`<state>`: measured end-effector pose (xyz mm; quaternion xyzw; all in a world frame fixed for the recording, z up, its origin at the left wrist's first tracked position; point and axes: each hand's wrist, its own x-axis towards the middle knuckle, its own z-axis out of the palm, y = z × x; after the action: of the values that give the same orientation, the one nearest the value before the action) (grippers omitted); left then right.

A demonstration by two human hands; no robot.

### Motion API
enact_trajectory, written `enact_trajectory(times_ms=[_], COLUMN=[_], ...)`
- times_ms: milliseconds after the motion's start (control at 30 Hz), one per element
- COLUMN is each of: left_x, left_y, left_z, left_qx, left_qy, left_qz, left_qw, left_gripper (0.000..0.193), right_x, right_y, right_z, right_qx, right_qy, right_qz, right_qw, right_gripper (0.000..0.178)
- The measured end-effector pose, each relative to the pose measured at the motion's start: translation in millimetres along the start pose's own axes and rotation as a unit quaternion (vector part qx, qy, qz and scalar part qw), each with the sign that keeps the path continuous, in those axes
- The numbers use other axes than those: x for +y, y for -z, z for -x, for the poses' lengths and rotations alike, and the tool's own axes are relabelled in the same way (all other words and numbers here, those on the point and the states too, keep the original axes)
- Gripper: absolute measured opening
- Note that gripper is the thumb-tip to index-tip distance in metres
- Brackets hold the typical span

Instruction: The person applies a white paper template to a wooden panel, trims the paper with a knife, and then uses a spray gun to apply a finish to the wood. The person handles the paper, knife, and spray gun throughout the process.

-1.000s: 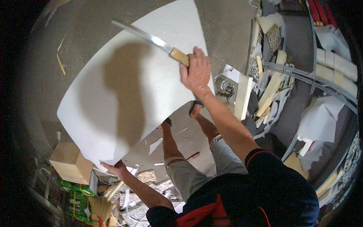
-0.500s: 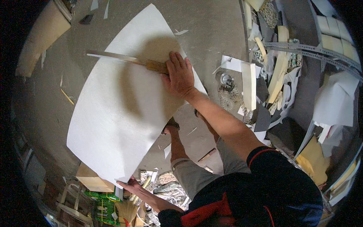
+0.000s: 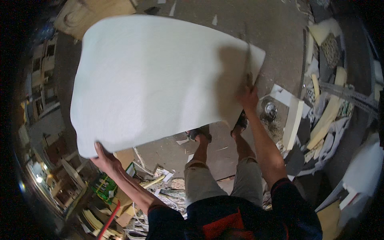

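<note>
A large white sheet (image 3: 160, 80), apparently foam, spans the view in front of me with rounded corners on its left. My left hand (image 3: 107, 159) grips its near left corner, thumb on top and the fingers hidden underneath. At the right end, my right hand (image 3: 249, 99) is closed around the handle of a long-bladed knife (image 3: 249, 78). The blade points away from me over the sheet's right end and looks blurred. Whether the right hand also pinches the sheet I cannot tell.
Foam strips (image 3: 294, 124) and scraps are piled along the right, near a shiny round metal thing (image 3: 270, 109). A tan board (image 3: 92, 16) lies at the far left. More offcuts and a green package (image 3: 105, 187) lie near my left forearm. My feet stand under the sheet's near edge.
The sheet has swung round to lie more crosswise. My left hand moved left and away from me with its corner; my right hand moved right, and the knife turned from pointing left to pointing away.
</note>
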<state>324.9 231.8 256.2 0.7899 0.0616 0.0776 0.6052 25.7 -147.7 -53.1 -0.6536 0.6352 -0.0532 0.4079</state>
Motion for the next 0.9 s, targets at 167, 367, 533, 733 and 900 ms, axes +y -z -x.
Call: enact_trajectory(times_ms=[167, 367, 533, 733, 900], left_x=[14, -64, -130, -211, -200], left_y=[-25, -33, 26, 48, -38], left_z=[-24, -74, -123, -149, -119], left_qx=[-0.032, 0.049, -0.007, -0.073, -0.058], left_qy=[-0.056, -0.076, -0.039, -0.007, 0.08], left_qz=[-0.016, 0.172, 0.278, 0.353, 0.336], left_qw=[0.998, 0.981, 0.96, 0.933, 0.937], left_gripper=[0.044, 0.099, 0.11, 0.102, 0.093], right_x=[62, 74, 53, -3, -77], right_y=[37, 98, 117, 116, 87], right_z=[31, 38, 47, 124, 179], right_qx=[0.014, -0.002, -0.028, -0.01, -0.007], right_qy=[-0.189, -0.077, -0.028, -0.039, 0.012], right_qz=[-0.39, -0.304, -0.157, -0.105, -0.131], right_qw=[0.901, 0.95, 0.987, 0.994, 0.991], right_gripper=[0.035, 0.036, 0.038, 0.041, 0.029])
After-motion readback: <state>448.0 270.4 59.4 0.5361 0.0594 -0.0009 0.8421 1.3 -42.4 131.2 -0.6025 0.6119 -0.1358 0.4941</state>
